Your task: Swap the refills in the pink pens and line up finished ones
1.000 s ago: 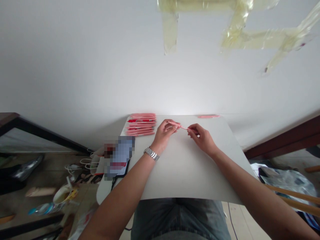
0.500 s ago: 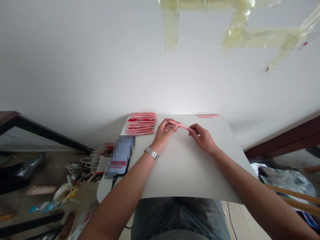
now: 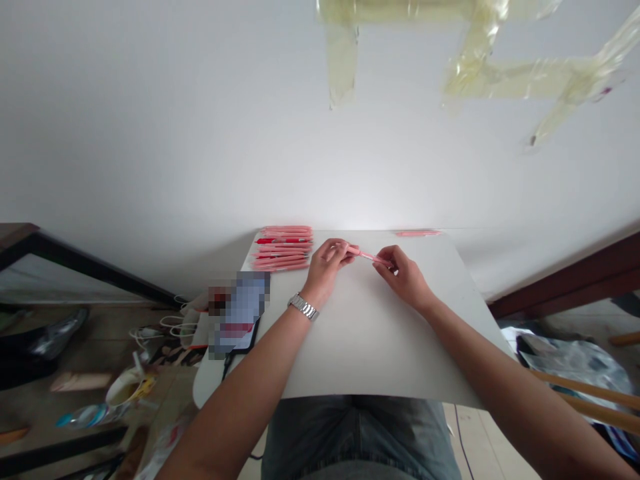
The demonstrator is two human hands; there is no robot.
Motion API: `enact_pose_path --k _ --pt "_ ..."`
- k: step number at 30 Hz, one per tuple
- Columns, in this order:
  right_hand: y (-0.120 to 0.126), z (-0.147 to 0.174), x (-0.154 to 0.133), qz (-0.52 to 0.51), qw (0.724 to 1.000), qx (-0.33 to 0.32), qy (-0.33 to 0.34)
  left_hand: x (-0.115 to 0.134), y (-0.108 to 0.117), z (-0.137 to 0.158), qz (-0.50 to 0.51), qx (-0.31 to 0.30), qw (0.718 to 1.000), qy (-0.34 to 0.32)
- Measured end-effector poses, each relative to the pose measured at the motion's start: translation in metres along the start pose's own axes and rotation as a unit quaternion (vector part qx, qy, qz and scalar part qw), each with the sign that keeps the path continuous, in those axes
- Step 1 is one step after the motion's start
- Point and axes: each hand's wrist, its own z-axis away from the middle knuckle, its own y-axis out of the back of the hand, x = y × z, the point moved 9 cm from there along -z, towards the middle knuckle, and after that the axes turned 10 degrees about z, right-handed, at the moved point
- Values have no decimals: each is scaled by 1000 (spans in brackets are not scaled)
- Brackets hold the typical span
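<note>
Shifted since half a second ago: pink pen, now showing a pale stretch at mid-length versus near-solid pink before, left tip tucked under the thumb of left hand instead of poking out past it. Right hand in pretty much the same spot.

Nearest first: metal-band watch just behind left hand. Pinches pen's left part with left hand, thumb against fingers, rest curled; pinches its right part with right hand, thumb to index finger. Holds pen between both hands, above white table, slightly slanted. Step in hand, by the look: working the pen's two parts along each other. Can't tell joining from parting; can't make out pale stretch as inner part or print. Calls next for firm pinches on both sides and parts kept in line.

Out left of left hand: row of pink and red pens, side by side, seemingly some in clear wrap. Beyond right hand, at table's back edge: lone pen, also pink. Farthest, past both hands: wall with yellowed tape.
</note>
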Motion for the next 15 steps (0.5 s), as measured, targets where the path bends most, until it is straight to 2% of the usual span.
enact_pose_path --k 5,11,15 --pt "-3 2 -8 -4 999 -42 6 -3 8 -2 11 31 999 15" --pt "2 1 -3 -23 1000 4 3 -5 11 -3 20 42 999 13" --pt "-3 2 -2 -12 999 -35 2 -6 8 -3 18 29 999 15"
